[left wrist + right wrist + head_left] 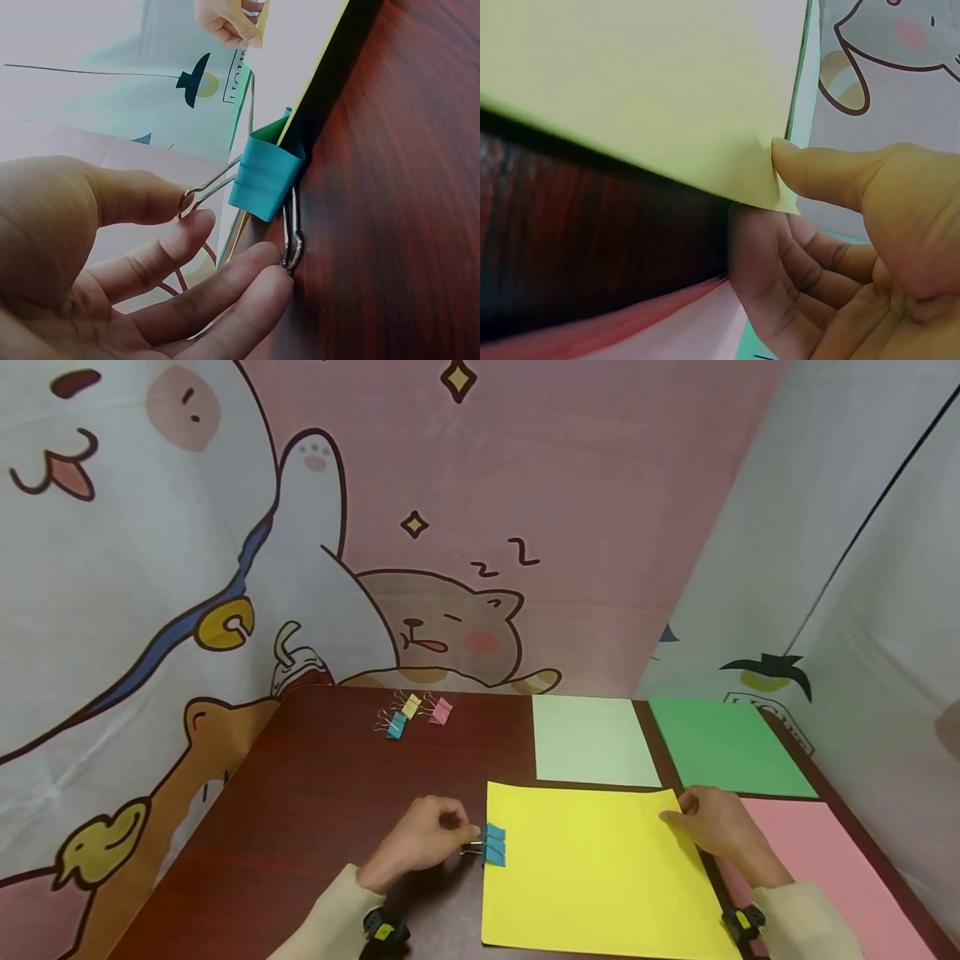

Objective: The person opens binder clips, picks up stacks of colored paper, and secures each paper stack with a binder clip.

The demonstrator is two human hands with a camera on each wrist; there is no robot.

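Note:
A yellow sheet of paper (585, 872) lies at the near right of the table, with a blue binder clip (495, 845) biting its left edge. My left hand (427, 835) pinches one wire handle of that clip (262, 176) between thumb and index finger; in the left wrist view the other fingertips are right at the second handle (292, 244). At the sheet's far right corner, my right hand (720, 827) pinches the paper, thumb on top and fingers beneath. The right wrist view shows that corner (757, 172) lifted above the dark tabletop.
Toward the back of the table sit three more binder clips: yellow (411, 706), pink (441, 711) and blue (395, 725). Pale green paper (592, 739), green paper (731, 747) and pink paper (813, 860) lie beyond and right of the yellow sheet. A printed cloth (600, 527) hangs behind.

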